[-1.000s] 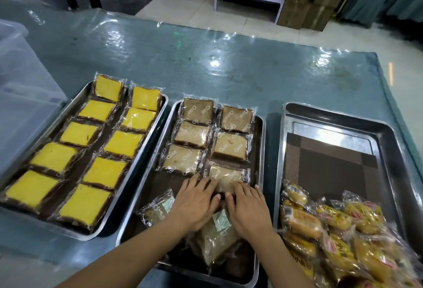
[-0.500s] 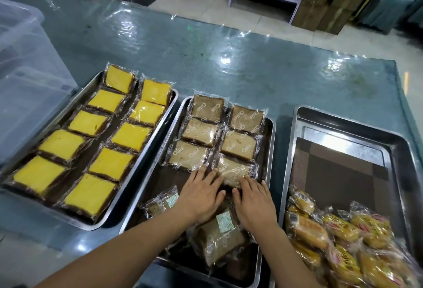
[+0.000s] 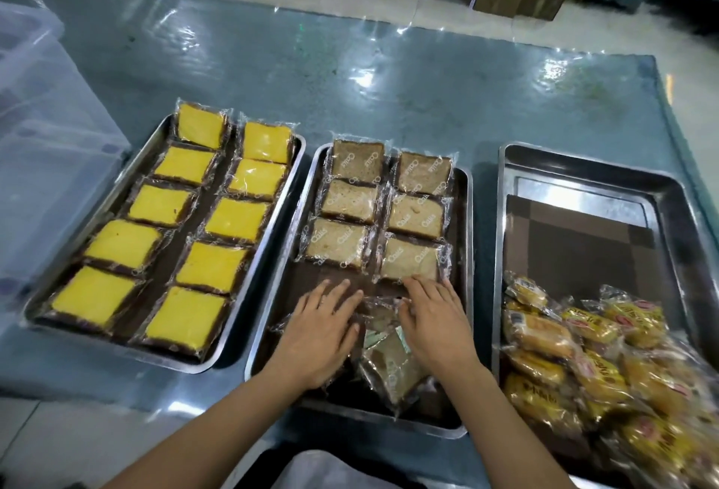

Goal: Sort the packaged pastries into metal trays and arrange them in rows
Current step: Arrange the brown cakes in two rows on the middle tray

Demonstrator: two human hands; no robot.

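Three metal trays stand side by side. The middle tray (image 3: 465, 294) holds brown wrapped cake slices (image 3: 416, 218) in two rows at its far end and a loose heap of the same packs (image 3: 393, 368) at its near end. My left hand (image 3: 325, 329) lies flat with straight fingers on the left of the heap. My right hand (image 3: 435, 317) lies flat too, its fingertips touching the near edge of the last slice in the right row (image 3: 410, 259). The left tray (image 3: 260, 251) carries yellow cake slices (image 3: 237, 216) in two full rows.
The right tray (image 3: 583, 177) has a brown mat at its far end and a pile of wrapped golden buns (image 3: 583, 356) at its near end. A clear plastic bin (image 3: 42, 130) stands at the far left. The teal table (image 3: 389, 72) stretches beyond the trays.
Both hands slid away from me across the loose heap, pushing the last brown slice up against the right row. The camera tilted down.
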